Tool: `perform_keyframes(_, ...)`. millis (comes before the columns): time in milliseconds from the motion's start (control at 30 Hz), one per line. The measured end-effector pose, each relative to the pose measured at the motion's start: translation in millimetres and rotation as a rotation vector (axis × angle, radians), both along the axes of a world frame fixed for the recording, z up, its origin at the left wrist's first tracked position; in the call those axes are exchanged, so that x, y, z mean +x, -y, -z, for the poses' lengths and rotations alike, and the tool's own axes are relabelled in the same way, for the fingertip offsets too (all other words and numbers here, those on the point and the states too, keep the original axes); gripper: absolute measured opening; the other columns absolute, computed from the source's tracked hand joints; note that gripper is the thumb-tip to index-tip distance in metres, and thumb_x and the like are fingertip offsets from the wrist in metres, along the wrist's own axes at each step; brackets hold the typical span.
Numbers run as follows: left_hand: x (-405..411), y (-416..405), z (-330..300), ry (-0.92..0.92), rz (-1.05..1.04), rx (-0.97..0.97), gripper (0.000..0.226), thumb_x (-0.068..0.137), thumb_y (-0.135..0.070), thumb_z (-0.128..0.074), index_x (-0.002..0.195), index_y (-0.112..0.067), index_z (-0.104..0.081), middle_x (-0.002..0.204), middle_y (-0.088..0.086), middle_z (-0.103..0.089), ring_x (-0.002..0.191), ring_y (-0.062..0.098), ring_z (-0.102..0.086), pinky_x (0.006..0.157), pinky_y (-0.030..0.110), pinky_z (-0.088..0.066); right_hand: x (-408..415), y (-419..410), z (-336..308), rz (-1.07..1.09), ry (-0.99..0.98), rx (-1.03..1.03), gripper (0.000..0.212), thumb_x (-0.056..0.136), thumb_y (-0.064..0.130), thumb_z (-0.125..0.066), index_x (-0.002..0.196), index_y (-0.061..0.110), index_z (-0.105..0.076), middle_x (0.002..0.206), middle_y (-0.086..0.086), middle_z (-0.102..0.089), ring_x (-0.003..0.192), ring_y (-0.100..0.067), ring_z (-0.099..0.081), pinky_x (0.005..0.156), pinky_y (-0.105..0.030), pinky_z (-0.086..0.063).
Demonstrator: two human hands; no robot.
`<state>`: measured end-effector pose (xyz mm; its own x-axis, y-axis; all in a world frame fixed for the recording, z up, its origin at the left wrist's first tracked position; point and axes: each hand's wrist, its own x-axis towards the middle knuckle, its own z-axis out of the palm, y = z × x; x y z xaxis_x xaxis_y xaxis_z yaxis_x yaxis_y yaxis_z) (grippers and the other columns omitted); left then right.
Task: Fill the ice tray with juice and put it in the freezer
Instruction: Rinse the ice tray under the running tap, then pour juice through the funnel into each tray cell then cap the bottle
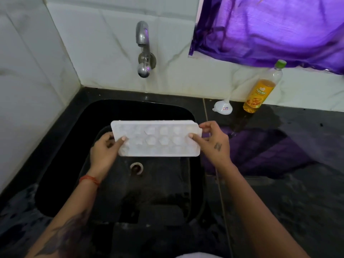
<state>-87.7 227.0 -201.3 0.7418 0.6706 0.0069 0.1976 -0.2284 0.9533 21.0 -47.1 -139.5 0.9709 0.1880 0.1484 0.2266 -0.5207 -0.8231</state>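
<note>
Here both hands, left hand (104, 146) and right hand (214, 142), pinch the white plastic ice tray (156, 139) by its ends over the black sink (61, 164); keeping it level and setting it on the dark desk (279, 183) near the juice bottle (259, 92) would ease pouring.

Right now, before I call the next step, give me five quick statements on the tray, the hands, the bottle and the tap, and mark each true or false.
1. Both hands hold the white ice tray over the black sink, left hand at one end, right hand at the other. True.
2. The juice bottle stands on the counter with its green cap on. True.
3. The tray's cells are full of orange juice. False: they look pale, with no orange liquid.
4. Water runs from the tap. False: no stream shows.
5. The white funnel sits in the bottle's neck. False: it rests on the counter beside the bottle.
</note>
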Motion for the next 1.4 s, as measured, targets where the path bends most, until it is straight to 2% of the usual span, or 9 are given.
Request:
perform_keyframes(167,23,54,-21,-0.129,0.045,0.025,0.025,0.082,-0.037,-0.069,0.099,-0.018,-0.068,0.088,0.003,-0.071,0.083,0.021,-0.068,0.079,0.044,-0.056,37,64,-9,0.001,-0.315,0.19,0.034,0.072,0.014,-0.078,0.102,0.013,-0.062,0.088,-0.001,-0.067,0.08,-0.014,-0.068,0.06,-0.028,-0.059)
perform_keyframes(267,42,110,-33,-0.145,0.165,-0.073,0.026,0.084,-0.025,-0.069,0.107,-0.018,-0.061,0.089,0.003,-0.07,0.082,0.019,-0.068,0.066,0.033,-0.057,51,129,-8,0.049,-0.35,0.23,0.032,0.073,0.006,-0.076,0.103,0.014,-0.066,0.089,-0.001,-0.07,0.076,-0.008,-0.069,0.055,-0.018,-0.055)
perform_keyframes(467,74,230,-33,-0.295,0.381,-0.167,0.035,0.079,-0.013,-0.073,0.105,-0.021,-0.051,0.091,0.006,-0.067,0.079,0.017,-0.068,0.048,0.024,-0.055,63,258,18,0.23,-0.398,0.166,0.033,0.075,0.006,-0.074,0.107,0.012,-0.067,0.094,-0.001,-0.071,0.086,-0.017,-0.068,0.069,-0.03,-0.056)
perform_keyframes(733,74,300,-6,-0.447,0.361,-0.125,0.038,0.074,-0.009,-0.077,0.107,-0.014,-0.057,0.091,0.001,-0.066,0.082,0.018,-0.067,0.058,0.035,-0.059,63,325,58,0.244,-0.498,0.095,0.03,0.074,0.004,-0.073,0.103,0.009,-0.068,0.089,-0.004,-0.071,0.085,-0.021,-0.068,0.08,-0.042,-0.057)
perform_keyframes(800,76,303,-6,-0.509,0.357,-0.028,0.039,0.074,-0.017,-0.078,0.108,-0.016,-0.059,0.095,-0.001,-0.067,0.085,0.016,-0.066,0.066,0.036,-0.058,63,329,62,0.217,-0.525,0.078,0.029,0.075,0.004,-0.073,0.103,0.009,-0.067,0.09,-0.006,-0.071,0.086,-0.023,-0.068,0.08,-0.044,-0.057)
perform_keyframes(933,95,308,-21,-0.555,0.3,0.534,0.051,0.079,-0.039,-0.07,0.124,-0.02,-0.054,0.117,0.005,-0.059,0.098,0.023,-0.06,0.074,0.03,-0.044,75,333,52,0.163,-0.518,-0.051,0.033,0.076,0.023,-0.074,0.107,0.015,-0.066,0.092,-0.001,-0.07,0.087,-0.019,-0.066,0.076,-0.037,-0.056)
perform_keyframes(1167,193,350,-43,-0.278,0.589,0.679,0.047,0.086,-0.038,-0.062,0.129,-0.022,-0.051,0.127,0.0,-0.056,0.115,0.02,-0.055,0.094,0.037,-0.047,156,296,-5,0.045,-0.299,-0.142,0.043,0.078,0.037,-0.071,0.116,0.019,-0.063,0.099,-0.002,-0.066,0.098,-0.02,-0.063,0.09,-0.036,-0.051)
perform_keyframes(1267,238,361,-31,-0.339,0.708,0.777,0.061,0.087,-0.039,-0.06,0.14,-0.021,-0.036,0.144,0.004,-0.041,0.133,0.026,-0.038,0.105,0.043,-0.038,211,264,-21,0.018,-0.207,-0.175,0.05,0.077,0.037,-0.071,0.122,0.019,-0.058,0.112,-0.006,-0.066,0.106,-0.021,-0.061,0.095,-0.034,-0.048)
perform_keyframes(1400,268,358,7,-0.638,0.851,0.89,0.084,0.088,-0.06,-0.044,0.151,-0.022,-0.003,0.161,0.003,0.004,0.146,0.032,0.01,0.115,0.056,0.0,281,222,-19,0.046,-0.143,-0.23,0.081,0.075,0.041,-0.073,0.141,0.015,-0.032,0.135,-0.014,-0.051,0.123,-0.031,-0.049,0.098,-0.042,-0.042)
